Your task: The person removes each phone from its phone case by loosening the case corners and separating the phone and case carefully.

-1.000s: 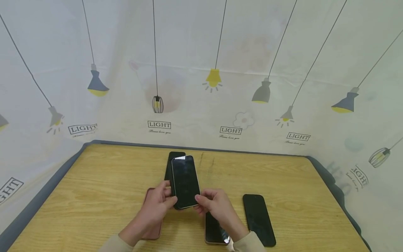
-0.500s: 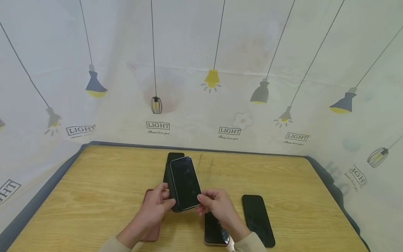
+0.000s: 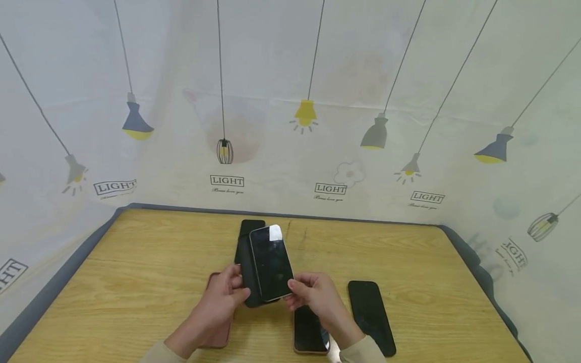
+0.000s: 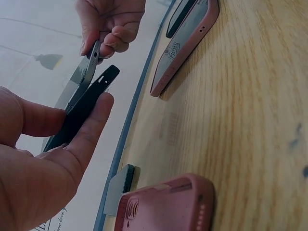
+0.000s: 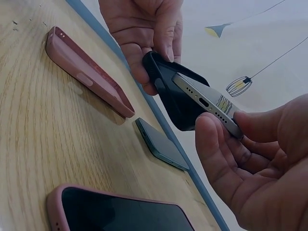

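My left hand (image 3: 221, 298) pinches a black phone case (image 3: 248, 275) by its edge, thumb on one side and fingers on the other. A phone with a dark screen (image 3: 271, 262) and a pale metal frame is pinched at its lower corner by my right hand (image 3: 317, 300). In the right wrist view the phone's port end (image 5: 207, 103) sticks out of the black case (image 5: 168, 91), tilted away from it. The phone's far end overlaps the case; whether it still sits inside there is hard to tell. Both are held above the table.
An empty pink phone case (image 3: 221, 335) lies beneath my left wrist. Below my right hand is a phone in a pink case (image 3: 310, 330). Another dark phone (image 3: 372, 317) lies at the right, and one (image 3: 251, 227) lies behind the held case. A printed curtain (image 3: 281, 166) surrounds the wooden table (image 3: 136, 262).
The phone has come out sideways from the black case, moving right with my right hand. More of the case's inside shows at its left. My left hand keeps its hold.
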Demonstrator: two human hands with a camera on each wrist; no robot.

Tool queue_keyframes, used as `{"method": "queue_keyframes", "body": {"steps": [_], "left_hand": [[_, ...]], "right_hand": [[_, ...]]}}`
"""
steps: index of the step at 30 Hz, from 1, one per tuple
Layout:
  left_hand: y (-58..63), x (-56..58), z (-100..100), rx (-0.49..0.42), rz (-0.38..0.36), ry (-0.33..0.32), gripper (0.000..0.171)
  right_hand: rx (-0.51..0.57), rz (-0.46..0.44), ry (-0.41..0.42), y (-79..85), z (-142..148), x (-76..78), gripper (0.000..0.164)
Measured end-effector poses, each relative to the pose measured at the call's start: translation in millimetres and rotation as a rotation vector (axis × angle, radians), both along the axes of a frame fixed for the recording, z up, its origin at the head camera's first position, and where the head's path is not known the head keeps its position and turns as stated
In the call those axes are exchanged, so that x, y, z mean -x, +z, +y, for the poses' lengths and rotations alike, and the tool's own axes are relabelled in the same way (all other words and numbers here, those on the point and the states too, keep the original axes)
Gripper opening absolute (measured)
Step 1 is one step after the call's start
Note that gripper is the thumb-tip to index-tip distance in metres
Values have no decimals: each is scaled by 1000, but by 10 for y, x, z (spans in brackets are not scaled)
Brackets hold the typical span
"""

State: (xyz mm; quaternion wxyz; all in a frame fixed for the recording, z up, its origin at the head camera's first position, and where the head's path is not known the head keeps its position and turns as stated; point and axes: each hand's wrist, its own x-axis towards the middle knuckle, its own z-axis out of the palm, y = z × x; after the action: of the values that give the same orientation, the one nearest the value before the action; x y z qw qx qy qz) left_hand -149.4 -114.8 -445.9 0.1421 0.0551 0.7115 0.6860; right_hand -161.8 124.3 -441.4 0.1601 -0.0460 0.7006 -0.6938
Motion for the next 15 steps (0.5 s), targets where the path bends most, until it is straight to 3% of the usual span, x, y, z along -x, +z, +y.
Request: {"method": "queue_keyframes", "body": {"steps": [10, 15], "left_hand": [[10, 7, -78, 37, -14, -13, 48], [-7, 2, -145, 47, 4, -63, 53]], "right_hand": [[0, -9, -26, 31, 58, 31, 24], [6, -7, -43, 65, 85, 56, 23]]}}
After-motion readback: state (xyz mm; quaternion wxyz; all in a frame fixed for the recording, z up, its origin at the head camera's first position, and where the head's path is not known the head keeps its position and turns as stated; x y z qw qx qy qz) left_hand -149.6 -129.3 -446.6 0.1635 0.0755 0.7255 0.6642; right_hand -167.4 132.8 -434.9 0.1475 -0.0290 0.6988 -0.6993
